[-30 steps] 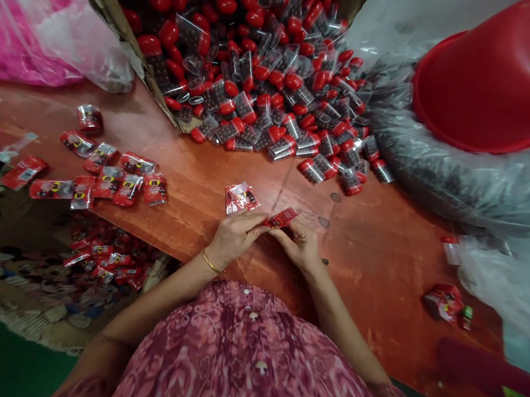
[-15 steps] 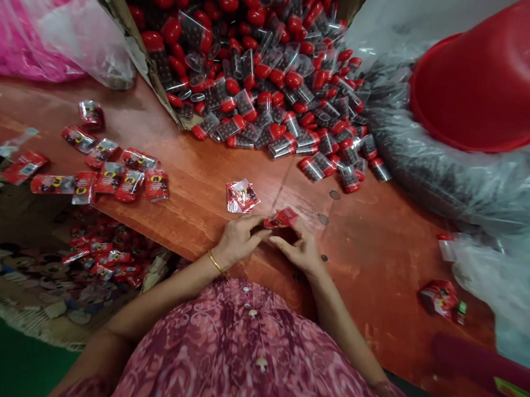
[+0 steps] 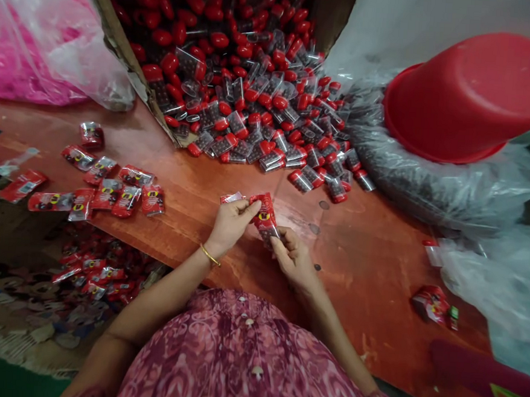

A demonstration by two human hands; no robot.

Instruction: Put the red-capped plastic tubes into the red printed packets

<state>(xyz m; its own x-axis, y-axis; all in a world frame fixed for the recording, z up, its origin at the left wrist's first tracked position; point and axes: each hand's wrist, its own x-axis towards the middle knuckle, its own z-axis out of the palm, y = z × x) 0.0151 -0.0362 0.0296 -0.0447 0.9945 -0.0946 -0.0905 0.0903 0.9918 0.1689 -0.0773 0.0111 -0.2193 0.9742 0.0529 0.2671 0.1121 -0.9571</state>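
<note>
A small red printed packet [image 3: 264,215] is stretched between my two hands above the table, its lower end see-through and dark. My left hand [image 3: 229,225] pinches the packet's upper left edge between thumb and fingers. At the lower end, my right hand [image 3: 292,256] grips the packet, with its fingers partly hidden behind it. A few flat red-and-clear wrappers [image 3: 231,197] lie on the table just behind my left hand, which partly covers them. Whether a container sits inside the held packet, I cannot tell for certain.
Clear containers with red caps [image 3: 234,124] spill from a cardboard box [image 3: 115,40] onto the orange-brown table [image 3: 193,187]. Several red packets [image 3: 108,193] lie at left, above a carton of more packets [image 3: 100,275]. A red bucket [image 3: 462,97] rests upside down on a plastic bag [image 3: 411,178].
The red packet has been turned and now hangs lengthwise, its printed face showing. My left hand has shifted to its upper edge and my right hand to its lower end. The view has shifted slightly.
</note>
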